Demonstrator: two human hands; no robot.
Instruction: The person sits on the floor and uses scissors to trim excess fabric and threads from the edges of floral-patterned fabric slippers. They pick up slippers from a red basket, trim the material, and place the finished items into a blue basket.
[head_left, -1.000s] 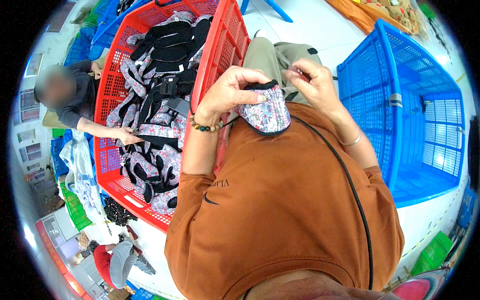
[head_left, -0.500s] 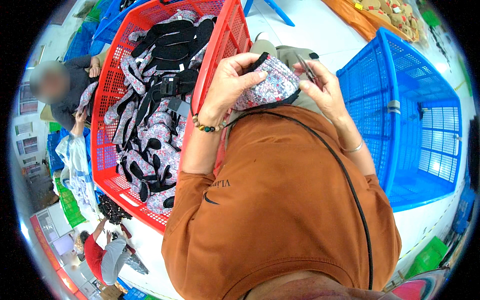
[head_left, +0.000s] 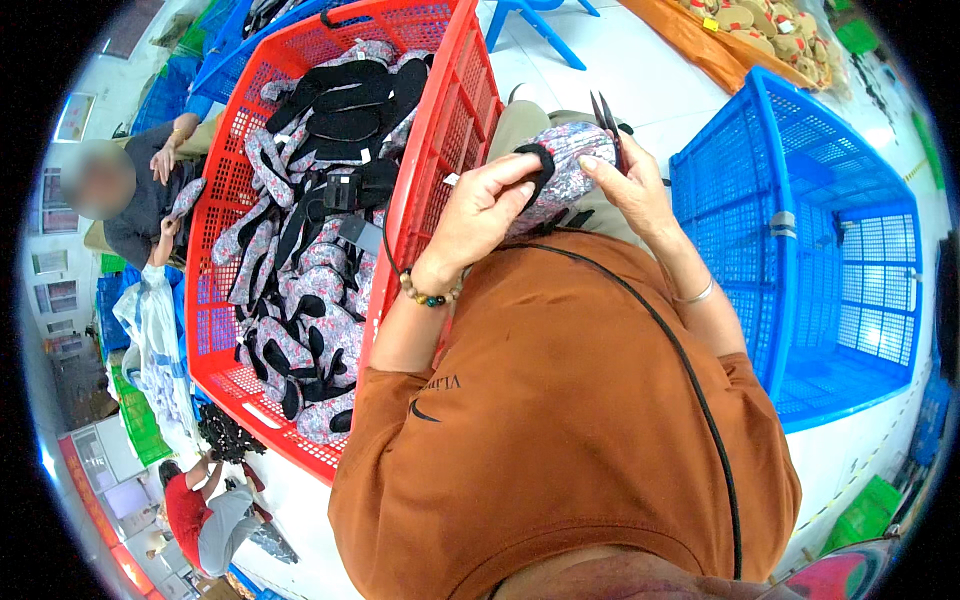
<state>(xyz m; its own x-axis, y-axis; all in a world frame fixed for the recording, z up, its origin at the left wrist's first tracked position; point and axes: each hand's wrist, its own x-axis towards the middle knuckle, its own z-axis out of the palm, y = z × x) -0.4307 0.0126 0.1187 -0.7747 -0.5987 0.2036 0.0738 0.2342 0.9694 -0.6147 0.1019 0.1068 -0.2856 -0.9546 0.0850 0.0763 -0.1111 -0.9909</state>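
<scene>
A floral slipper (head_left: pixel 562 165) with black trim is in front of me, above my lap. My left hand (head_left: pixel 478 212) is closed on its black edge, thumb and fingers pinching the rim. With my right hand (head_left: pixel 638 192) I grip a pair of thread snips (head_left: pixel 606 118), whose dark pointed blades stick out past the fingers, slightly apart. That hand's thumb also touches the slipper's right end. The palm hides the snips' handle.
To the left stands a red basket (head_left: pixel 440 130) piled with floral slippers and black soles. A blue crate (head_left: pixel 725 215) stands to the right. A black cable (head_left: pixel 690 365) crosses my front. Two co-workers are at left, one holding a slipper (head_left: pixel 187 197). Tan slippers (head_left: pixel 760 25) lie far right.
The slipper has turned, with its black opening now toward my left hand. The snips' blades have swung up and point away from me. My left fingers have curled in more.
</scene>
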